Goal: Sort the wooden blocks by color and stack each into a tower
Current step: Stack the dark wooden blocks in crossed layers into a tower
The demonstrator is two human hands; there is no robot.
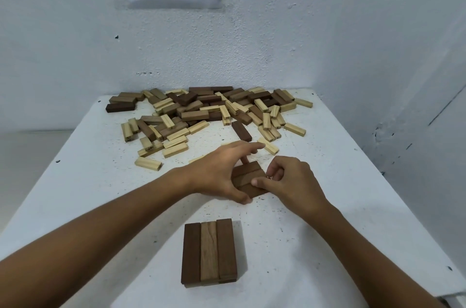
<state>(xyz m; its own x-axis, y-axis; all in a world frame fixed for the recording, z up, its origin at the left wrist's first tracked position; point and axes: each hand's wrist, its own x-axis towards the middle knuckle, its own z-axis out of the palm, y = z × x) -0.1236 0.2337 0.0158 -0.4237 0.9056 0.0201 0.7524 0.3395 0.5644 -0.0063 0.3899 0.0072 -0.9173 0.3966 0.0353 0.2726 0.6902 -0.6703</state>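
- Rectangular wooden blocks lie in a loose heap (209, 112) across the far half of a white worktop (327, 181), pale pine-coloured pieces mixed with mid-brown and dark brown ones; several pale blocks show small dark numbers printed on their ends.
- The worktop surface is painted white, speckled with dark flecks and chips, and set into a corner of rough, whitewashed walls (327, 30).
- Nearest the camera stands a low brown stack (209, 251): three long blocks side by side, dark at both edges and a lighter, grained piece in the middle, with the edge of a lower layer showing beneath.
- At the centre of the worktop, a second group of brown blocks (248, 177) lies flat, three smooth pieces pressed together edge to edge and turned at an angle to the near stack.
- The left hand (222, 171) reaches in from the lower left, forearm bare, thumb curled against the group's near corner and fingers arched over its far side; the index finger points out toward the heap, the grip closed around the group.
- The right hand (290, 181) comes in from the lower right, fingers bent, thumb tip pressing the group's right edge, the grip pinching the same blocks.
- A single dark brown block (241, 131) lies apart just beyond the hands, at the heap's near fringe.
- One pale block (148, 164) rests alone to the left, well apart from both hands.
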